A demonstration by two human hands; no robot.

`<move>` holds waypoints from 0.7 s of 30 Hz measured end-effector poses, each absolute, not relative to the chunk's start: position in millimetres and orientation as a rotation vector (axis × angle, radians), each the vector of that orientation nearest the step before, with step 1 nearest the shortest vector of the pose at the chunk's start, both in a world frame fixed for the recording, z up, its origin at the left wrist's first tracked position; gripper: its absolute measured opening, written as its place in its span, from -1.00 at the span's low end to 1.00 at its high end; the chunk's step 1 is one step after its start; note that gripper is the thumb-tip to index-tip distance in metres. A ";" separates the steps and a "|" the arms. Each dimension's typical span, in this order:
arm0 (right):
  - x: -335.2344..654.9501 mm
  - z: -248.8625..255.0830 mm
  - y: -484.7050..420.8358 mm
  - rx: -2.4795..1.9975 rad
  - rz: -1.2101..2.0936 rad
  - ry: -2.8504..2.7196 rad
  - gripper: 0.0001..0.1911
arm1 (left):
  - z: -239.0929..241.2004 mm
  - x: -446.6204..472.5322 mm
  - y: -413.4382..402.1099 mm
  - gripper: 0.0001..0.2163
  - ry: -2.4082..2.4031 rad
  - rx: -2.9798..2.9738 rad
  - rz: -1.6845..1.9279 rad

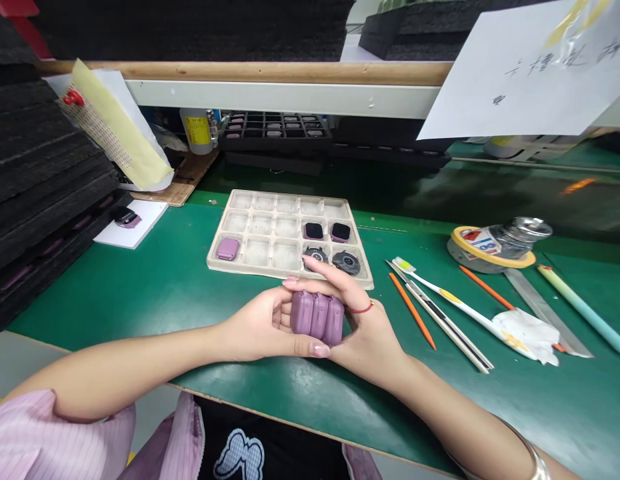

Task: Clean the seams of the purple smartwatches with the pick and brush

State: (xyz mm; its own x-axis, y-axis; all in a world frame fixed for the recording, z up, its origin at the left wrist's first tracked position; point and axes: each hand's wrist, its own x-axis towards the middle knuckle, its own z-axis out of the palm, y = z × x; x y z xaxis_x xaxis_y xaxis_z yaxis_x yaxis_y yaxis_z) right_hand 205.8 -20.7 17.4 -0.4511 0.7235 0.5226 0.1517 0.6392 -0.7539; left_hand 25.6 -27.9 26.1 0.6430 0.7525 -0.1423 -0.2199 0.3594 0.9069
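A row of three purple watch cases (317, 319) stands side by side between my two hands, above the front of the green table. My left hand (260, 323) closes round the row from the left, its thumb along the lower edge. From the right, my right hand (365, 327) grips the same cases, fingers over their far side. Just beyond lies a pale compartment tray (257, 252). In it sit a purple case (228, 249) at front left, two dark-faced square watches (313, 231) toward the right, and two round black watch parts (346, 262) at front right.
To the right lie an orange stick (413, 310), a craft knife (447, 325), a toothbrush (460, 307), a metal ruler (545, 313) and a taped glass jar (495, 247). Black foam trays (40, 147) are stacked at left. A shelf (280, 97) crosses above the table.
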 end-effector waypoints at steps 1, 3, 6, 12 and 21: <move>205.7 17.3 -21.1 -0.681 0.802 -1.956 -0.12 | 26.7 25.6 -28.0 -0.57 0.630 1.028 0.668; 205.8 17.0 -21.6 -0.671 0.812 -1.955 -0.11 | 27.3 25.7 -27.7 -0.58 0.661 1.040 0.654; 206.4 16.4 -22.1 -0.678 0.841 -1.950 -0.08 | 27.2 25.3 -26.4 -0.58 0.681 1.056 0.644; 209.0 15.5 -22.1 -0.702 0.890 -1.958 0.00 | 26.3 23.9 -25.7 -0.57 0.682 1.080 0.614; 209.7 16.7 -23.3 -0.714 0.900 -1.981 0.02 | 25.1 22.2 -25.3 -0.58 0.678 1.078 0.600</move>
State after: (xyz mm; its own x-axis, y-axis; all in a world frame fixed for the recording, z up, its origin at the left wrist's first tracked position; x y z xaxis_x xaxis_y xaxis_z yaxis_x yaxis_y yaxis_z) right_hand 209.7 -23.3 16.7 -0.4975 0.7432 0.4474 0.1518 0.5824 -0.7986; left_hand 22.2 -25.3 25.1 0.6532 0.7299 -0.2017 -0.1116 0.3562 0.9277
